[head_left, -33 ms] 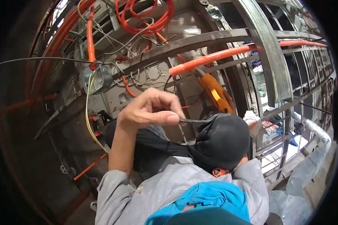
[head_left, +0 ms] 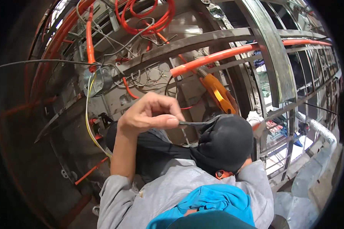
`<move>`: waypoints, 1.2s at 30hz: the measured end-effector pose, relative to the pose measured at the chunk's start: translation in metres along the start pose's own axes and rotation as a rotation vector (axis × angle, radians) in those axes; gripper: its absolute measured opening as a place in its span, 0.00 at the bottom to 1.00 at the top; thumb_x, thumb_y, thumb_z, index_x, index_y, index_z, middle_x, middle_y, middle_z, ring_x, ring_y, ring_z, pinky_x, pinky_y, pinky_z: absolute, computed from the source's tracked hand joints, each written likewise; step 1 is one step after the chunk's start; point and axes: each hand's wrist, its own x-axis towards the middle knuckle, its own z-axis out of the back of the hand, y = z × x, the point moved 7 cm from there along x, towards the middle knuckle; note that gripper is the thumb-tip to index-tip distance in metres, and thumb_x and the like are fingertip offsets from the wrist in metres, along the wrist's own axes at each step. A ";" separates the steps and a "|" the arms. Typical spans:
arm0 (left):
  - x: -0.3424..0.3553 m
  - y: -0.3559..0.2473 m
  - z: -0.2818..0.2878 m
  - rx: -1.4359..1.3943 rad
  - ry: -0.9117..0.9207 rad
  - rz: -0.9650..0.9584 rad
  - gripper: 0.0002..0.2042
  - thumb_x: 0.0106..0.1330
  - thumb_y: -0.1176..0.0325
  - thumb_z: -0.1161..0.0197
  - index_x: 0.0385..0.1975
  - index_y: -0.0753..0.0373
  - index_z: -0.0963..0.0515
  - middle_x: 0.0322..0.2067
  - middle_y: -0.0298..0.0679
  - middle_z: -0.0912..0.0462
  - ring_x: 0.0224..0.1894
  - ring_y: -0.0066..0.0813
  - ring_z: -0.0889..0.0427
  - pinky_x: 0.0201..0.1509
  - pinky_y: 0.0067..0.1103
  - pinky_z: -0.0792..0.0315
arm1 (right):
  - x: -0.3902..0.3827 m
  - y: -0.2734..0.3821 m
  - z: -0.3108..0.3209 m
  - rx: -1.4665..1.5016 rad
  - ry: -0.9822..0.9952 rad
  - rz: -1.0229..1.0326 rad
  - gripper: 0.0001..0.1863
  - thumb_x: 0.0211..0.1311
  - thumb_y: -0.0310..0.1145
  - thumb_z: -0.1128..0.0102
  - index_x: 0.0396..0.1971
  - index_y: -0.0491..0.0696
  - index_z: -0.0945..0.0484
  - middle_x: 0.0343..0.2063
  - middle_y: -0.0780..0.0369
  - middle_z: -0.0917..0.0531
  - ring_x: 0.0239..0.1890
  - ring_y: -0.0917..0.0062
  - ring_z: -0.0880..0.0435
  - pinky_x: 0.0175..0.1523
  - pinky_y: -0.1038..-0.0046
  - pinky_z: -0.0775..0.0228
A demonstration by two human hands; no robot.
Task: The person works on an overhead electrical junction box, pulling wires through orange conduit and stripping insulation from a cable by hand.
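Note:
My left hand [head_left: 153,114] is raised above my black-trousered legs. Its thumb and index finger are pinched on the end of a thin dark strip [head_left: 198,123]. The strip stretches from the fingertips to my bent right knee [head_left: 231,137], against whose creased black cloth its other end lies; I cannot tell whether it is part of the trousers. My right hand is hidden behind that knee, with only a bit of my right forearm showing. A small orange item [head_left: 223,174] sits just below the knee, against my grey shirt.
A yellow-orange tool [head_left: 219,93] leans beyond the knee. An orange conduit [head_left: 214,60] and steel framing [head_left: 269,49] cross ahead. At the left, a metal box [head_left: 99,82] has yellow and white wires [head_left: 88,114] hanging from it. Coiled orange tubing [head_left: 168,19] hangs at the top.
The whole view has shifted very slightly. My left hand still pinches the strip in nearly the same place above my legs.

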 end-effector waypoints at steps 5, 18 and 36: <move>-0.039 0.035 0.017 0.071 -0.144 0.033 0.12 0.69 0.65 0.31 0.38 0.69 0.17 0.32 0.33 0.18 0.35 0.15 0.24 0.39 0.16 0.31 | 0.001 -0.004 -0.013 -0.012 0.025 -0.014 0.33 0.64 0.59 0.33 0.53 0.43 0.19 0.40 0.59 0.13 0.40 0.73 0.13 0.44 0.69 0.21; -0.072 0.091 0.057 1.123 -0.306 0.567 0.18 0.73 0.59 0.39 0.54 0.65 0.24 0.45 0.53 0.15 0.51 0.54 0.18 0.55 0.40 0.26 | -0.002 0.002 -0.018 -0.040 0.041 -0.007 0.32 0.65 0.58 0.34 0.52 0.42 0.20 0.40 0.59 0.13 0.41 0.73 0.14 0.45 0.69 0.21; 0.031 0.014 0.054 0.466 -0.737 -0.239 0.14 0.76 0.58 0.38 0.46 0.65 0.26 0.34 0.34 0.20 0.36 0.20 0.21 0.46 0.20 0.24 | -0.005 0.026 -0.051 0.075 0.104 0.116 0.32 0.66 0.59 0.35 0.50 0.42 0.20 0.41 0.59 0.14 0.43 0.73 0.15 0.47 0.69 0.22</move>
